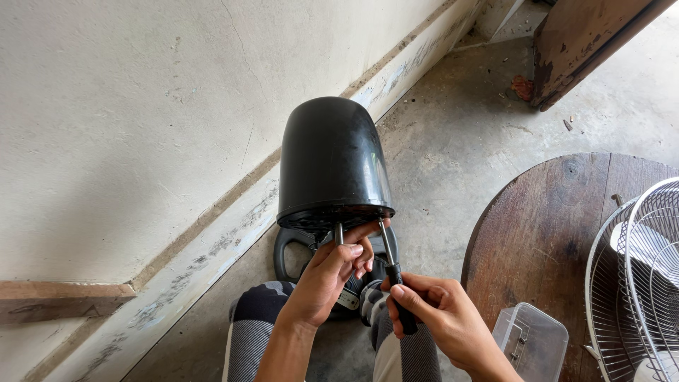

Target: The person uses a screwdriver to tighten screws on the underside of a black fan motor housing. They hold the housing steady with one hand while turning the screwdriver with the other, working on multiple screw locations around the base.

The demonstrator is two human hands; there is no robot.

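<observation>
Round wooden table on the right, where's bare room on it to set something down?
The round wooden table is bare across its far and left parts, from its curved edge to the wire fan guard. Its near edge is crowded by the clear plastic box and the right hand holding the screwdriver.

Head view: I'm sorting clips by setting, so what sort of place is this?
Probably a home porch or yard used for repairs: bare concrete floor, weathered plaster wall, a worn round wooden table with a wire fan guard.
</observation>
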